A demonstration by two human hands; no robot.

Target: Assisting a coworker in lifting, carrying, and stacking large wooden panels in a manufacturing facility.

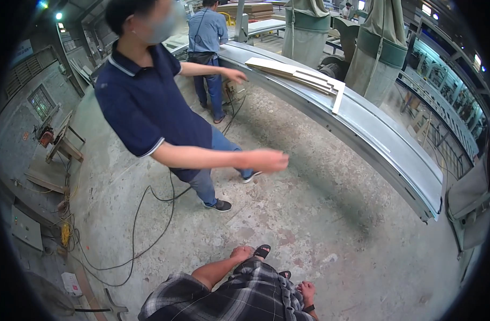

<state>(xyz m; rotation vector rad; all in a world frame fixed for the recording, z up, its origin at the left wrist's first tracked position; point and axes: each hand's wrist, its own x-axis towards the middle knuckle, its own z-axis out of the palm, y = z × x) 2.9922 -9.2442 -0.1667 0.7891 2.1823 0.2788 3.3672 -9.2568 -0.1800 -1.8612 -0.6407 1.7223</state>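
My left hand (242, 252) hangs low in front of my body, its fingers curled in and nothing visible in them. Down at my right side is my right hand (307, 290), loosely closed, with a dark band (308, 308) round the wrist. Neither hand touches any piece of work. Nearest to them are my checked shirt (245, 291) and a dark sandal (262, 251) on my foot. Ahead on the left stands a co-worker (154, 107) in a navy shirt and mask, both arms stretched out to the right, hands holding nothing I can see.
A long metal conveyor table (363, 139) runs across the right, bearing stacked pale boards (293, 75). Another person (206, 32) stands at its far end. Black cable (135, 243) loops over the concrete floor (309, 224). Large dust-collector bags (376, 59) rise behind the table.
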